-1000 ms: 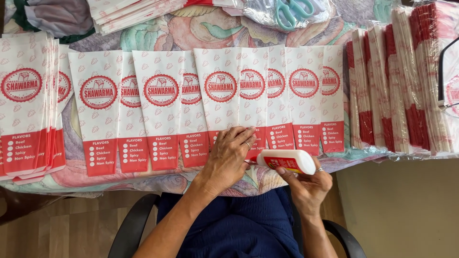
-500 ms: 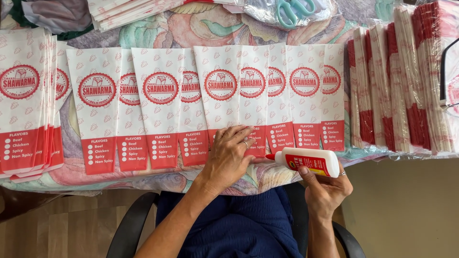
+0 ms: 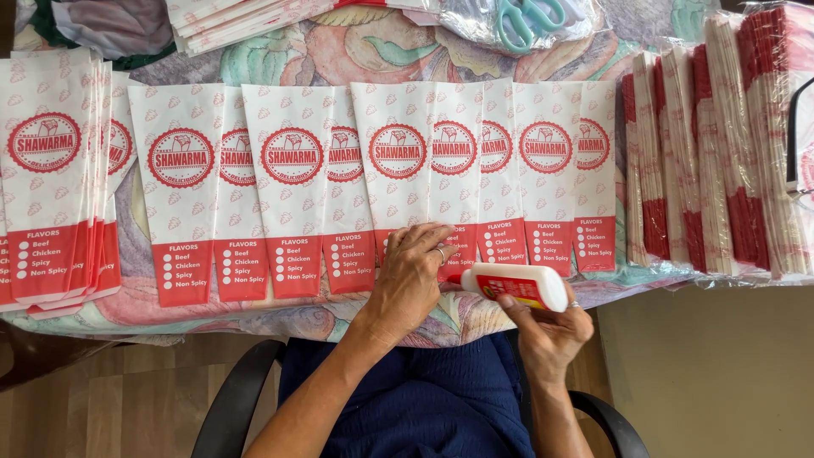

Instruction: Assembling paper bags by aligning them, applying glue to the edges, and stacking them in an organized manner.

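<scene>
We are at the gluing step: our left hand (image 3: 411, 276) lies flat, fingers spread and gripping nothing, pressing down the red bottom edge of a paper bag (image 3: 405, 170) in the overlapping row at the front of the bench (image 3: 339, 51). Our right hand (image 3: 551, 331) has its fingers wrapped around a white glue bottle (image 3: 513, 285) with a red and yellow label, held on its side, its nozzle pointing toward the left hand and touching or just short of the bag's lower edge; we cannot tell which.

By our judgement, the next move calls for a steady, light squeeze along that lower strip while the left hand keeps the bag from sliding, since thin paper shifts easily.

The bags are flat, narrow, white paper, printed with a round red emblem and a red band at the bottom, fanned like shingles. A thicker stack of the same bags (image 3: 51, 178) lies at the left. At the right, bundles of bags (image 3: 721, 153) stand on edge in clear, glossy wrap. Teal-handled scissors (image 3: 530, 17) lie at the far edge on a soft floral cloth.
</scene>
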